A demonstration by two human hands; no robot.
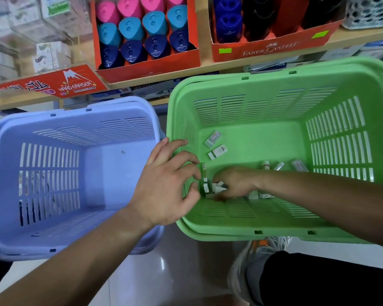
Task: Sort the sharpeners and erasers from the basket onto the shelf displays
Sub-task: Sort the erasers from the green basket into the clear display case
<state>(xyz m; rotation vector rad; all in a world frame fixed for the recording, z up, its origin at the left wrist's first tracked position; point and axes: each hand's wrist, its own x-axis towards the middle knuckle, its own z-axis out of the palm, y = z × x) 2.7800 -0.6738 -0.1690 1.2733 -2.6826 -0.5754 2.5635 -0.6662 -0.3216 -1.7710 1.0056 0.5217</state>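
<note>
A green basket [274, 230] sits on the floor below the shelf, with several small wrapped erasers [217, 151] scattered on its bottom. My left hand [166, 182] hangs over the basket's left rim and pinches a few erasers [204, 180] between thumb and fingers. My right hand [237, 183] reaches deep into the basket and grips white erasers [219, 187] right beside the left hand. More erasers [299, 165] lie behind my right wrist. On the shelf stand an orange box of pink, turquoise and navy sharpeners [139, 29] and a red eraser display [75, 82].
A pale blue basket [53, 239] stands left of the green one, touching it. A second orange box [270, 49] with blue and dark sharpeners sits on the shelf at right. My shoe [248, 272] is on the tiled floor below the green basket.
</note>
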